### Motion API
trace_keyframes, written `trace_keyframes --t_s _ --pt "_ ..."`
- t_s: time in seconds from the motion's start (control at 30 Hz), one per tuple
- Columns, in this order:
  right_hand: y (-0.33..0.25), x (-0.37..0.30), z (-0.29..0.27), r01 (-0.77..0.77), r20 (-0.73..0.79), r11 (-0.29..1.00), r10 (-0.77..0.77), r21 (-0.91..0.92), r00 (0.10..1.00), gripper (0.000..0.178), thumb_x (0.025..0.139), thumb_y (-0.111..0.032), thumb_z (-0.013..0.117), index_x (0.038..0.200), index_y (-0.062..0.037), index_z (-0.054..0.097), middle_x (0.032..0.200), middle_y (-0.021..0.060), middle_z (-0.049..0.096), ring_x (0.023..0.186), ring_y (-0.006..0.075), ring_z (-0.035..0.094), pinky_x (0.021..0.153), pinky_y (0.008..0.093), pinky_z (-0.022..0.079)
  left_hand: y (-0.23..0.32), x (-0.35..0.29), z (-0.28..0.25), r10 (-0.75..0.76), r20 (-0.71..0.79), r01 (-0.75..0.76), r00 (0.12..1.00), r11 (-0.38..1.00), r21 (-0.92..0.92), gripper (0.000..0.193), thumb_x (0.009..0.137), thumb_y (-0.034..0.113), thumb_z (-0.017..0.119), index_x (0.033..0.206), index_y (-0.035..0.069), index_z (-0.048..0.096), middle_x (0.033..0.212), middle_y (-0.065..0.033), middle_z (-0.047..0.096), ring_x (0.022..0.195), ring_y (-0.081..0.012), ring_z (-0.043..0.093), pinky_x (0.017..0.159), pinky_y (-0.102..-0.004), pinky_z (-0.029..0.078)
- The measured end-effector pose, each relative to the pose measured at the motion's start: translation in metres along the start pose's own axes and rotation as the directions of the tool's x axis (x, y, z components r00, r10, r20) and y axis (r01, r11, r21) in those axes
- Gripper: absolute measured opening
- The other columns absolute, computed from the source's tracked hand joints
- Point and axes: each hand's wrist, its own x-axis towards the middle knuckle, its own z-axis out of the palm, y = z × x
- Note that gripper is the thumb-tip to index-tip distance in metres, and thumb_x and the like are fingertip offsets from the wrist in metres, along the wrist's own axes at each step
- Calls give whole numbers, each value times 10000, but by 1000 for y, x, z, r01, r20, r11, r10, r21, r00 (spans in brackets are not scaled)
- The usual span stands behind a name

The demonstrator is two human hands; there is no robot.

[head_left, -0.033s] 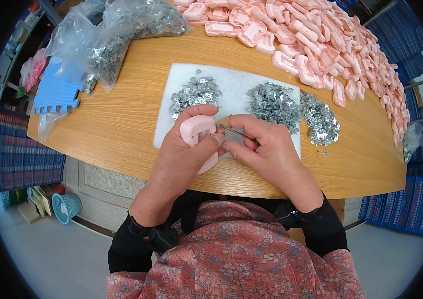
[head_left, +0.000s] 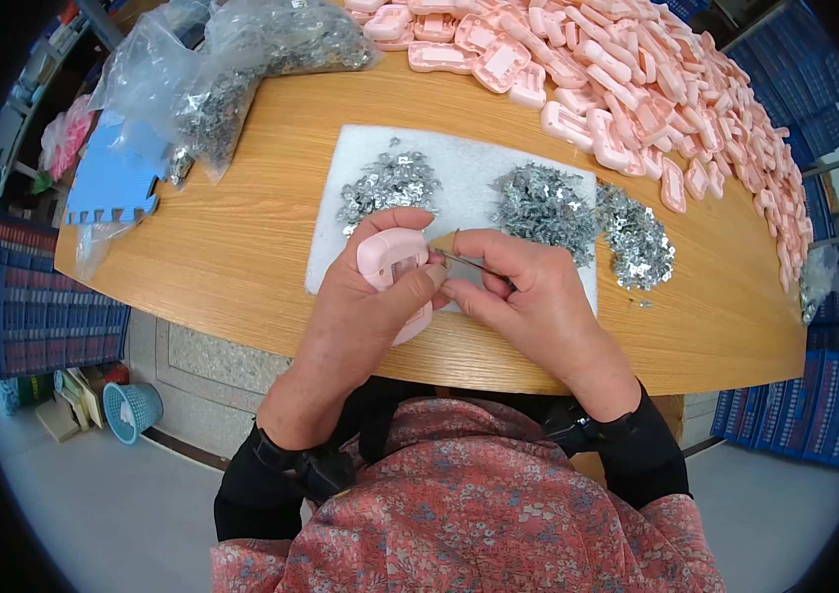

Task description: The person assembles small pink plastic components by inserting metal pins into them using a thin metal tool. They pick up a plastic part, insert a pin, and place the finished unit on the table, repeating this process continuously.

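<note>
My left hand (head_left: 348,301) is closed around a pink plastic shell (head_left: 380,259), holding it tilted above the near edge of the white foam sheet (head_left: 464,163). Pinched between thumb and fingers of my right hand (head_left: 538,292) is a thin metal tool (head_left: 479,267), whose tip reaches the shell's right side by my left thumb. Whether a small part sits at that tip is too small to make out. Beyond my hands, one pile of small shiny metal pieces (head_left: 390,185) lies on the foam's left and a greyer pile (head_left: 543,208) on its right.
Another heap of metal pieces (head_left: 637,237) lies just right of the foam. Many pink shells (head_left: 627,84) cover the table's far right. Clear bags of metal parts (head_left: 226,94) and a blue foam mat (head_left: 115,173) sit at the left. A blue basket (head_left: 132,410) stands on the floor.
</note>
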Motion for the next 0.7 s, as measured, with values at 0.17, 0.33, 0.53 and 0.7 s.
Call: trace_keyframes --t_s 0.17,0.33,0.53,0.7 --pt "11 1 8 216 -107 973 -224 -84 969 201 815 -128 732 1009 -84 704 821 115 686 720 277 677 598 348 521 1 -1 -2 -26 -3 26 1000 999 -28 411 888 -8 626 1269 91 505 1008 -19 573 893 -135 626 757 -312 593" --pt "14 2 9 226 -120 972 -232 -69 965 144 821 -123 724 956 -74 711 822 111 691 720 288 677 609 351 531 2 -2 -1 -52 -15 51 999 998 -36 407 882 -4 627 1260 95 514 1003 -17 565 883 -131 627 742 -314 598" --pt "18 1 8 188 -126 982 -190 -28 974 126 825 -108 711 947 -75 712 807 101 691 719 287 678 616 353 538 2 -2 1 -70 -48 68 996 996 -60 428 864 11 654 1262 84 512 972 -21 585 847 -130 637 719 -306 596" --pt "25 2 12 273 -176 957 -286 -94 942 144 816 -95 709 958 -75 719 815 100 697 728 280 679 617 354 538 1 0 2 -52 -48 50 997 998 -47 450 852 3 669 1265 76 506 966 -20 589 844 -127 637 714 -301 594"
